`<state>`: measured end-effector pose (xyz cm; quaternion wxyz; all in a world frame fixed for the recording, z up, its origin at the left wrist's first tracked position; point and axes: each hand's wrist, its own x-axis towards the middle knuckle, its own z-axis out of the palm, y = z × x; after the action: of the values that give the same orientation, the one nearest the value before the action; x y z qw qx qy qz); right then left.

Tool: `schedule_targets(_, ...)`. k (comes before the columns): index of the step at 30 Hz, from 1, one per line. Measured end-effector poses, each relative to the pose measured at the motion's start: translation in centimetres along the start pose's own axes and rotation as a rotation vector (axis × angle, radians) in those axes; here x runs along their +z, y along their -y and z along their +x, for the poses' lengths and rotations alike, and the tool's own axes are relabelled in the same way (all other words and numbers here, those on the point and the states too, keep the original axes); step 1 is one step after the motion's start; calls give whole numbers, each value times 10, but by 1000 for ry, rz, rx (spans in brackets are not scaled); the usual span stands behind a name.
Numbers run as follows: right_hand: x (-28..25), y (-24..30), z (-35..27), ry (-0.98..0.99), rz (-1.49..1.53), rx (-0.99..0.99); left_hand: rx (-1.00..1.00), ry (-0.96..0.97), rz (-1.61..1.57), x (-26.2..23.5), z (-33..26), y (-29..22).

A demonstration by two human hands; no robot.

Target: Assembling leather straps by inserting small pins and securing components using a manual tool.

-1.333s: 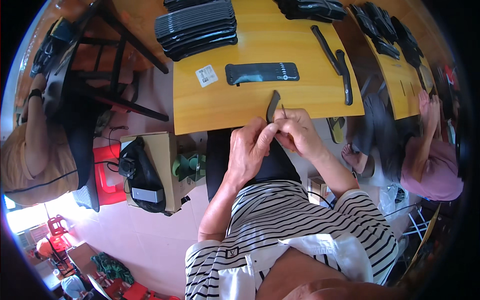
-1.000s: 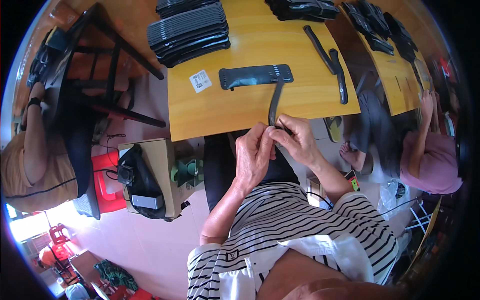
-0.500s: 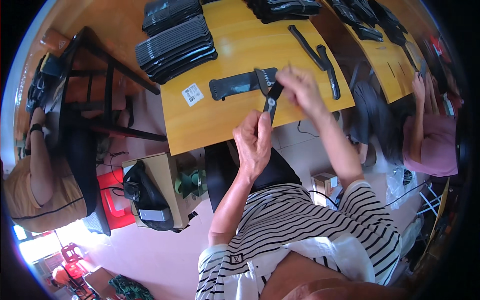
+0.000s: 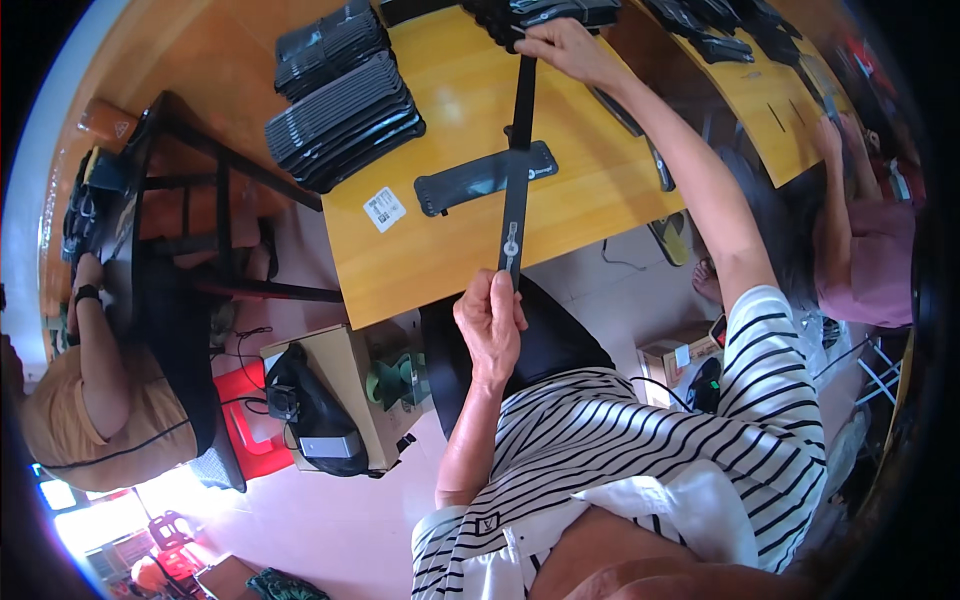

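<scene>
A long black strap [image 4: 516, 190] is stretched taut between my two hands. My left hand [image 4: 490, 325] is closed round its near end, just off the table's front edge. At the far side of the table my right hand [image 4: 565, 48] pinches the other end. Beneath the strap lies a flat black band [image 4: 455, 190] with rounded ends, and the strap crosses over its right part. Another black strap [image 4: 615, 110] lies at the right, partly behind my right forearm.
Stacks of flat black packets [image 4: 345, 120] stand at the back left of the yellow table [image 4: 375, 280]. A white label [image 4: 384, 209] lies near them. More black packets [image 4: 570, 10] sit at the far edge. Co-workers sit at left and right; a cardboard box [image 4: 330, 380] stands below left.
My right hand has moved far forward, drawing the strap out from a short folded length to a long straight one. My left hand has come slightly nearer, still gripping its end.
</scene>
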<state>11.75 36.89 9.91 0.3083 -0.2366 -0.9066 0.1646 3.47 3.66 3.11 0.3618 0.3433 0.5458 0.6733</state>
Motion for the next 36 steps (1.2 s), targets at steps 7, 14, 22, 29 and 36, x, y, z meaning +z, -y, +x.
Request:
schedule_targets(7,-13,-23,32,-161,23,-76,-36,-35,25,-24,-31,0)
schedule_targets(14,-60,-8,51,-254,304,215,-26,-134,-76,-58,-80,3)
schedule_targets(22,-116,117,1,-158,438,223,90,-479,-58,-89,-17,-20)
schedule_targets(29,-96,108,-42,-241,208,181,-237,-446,269,-121,21,31)
schedule_targets(36,-96,117,-90,-96,399,263,-130,-681,657,-106,21,31)
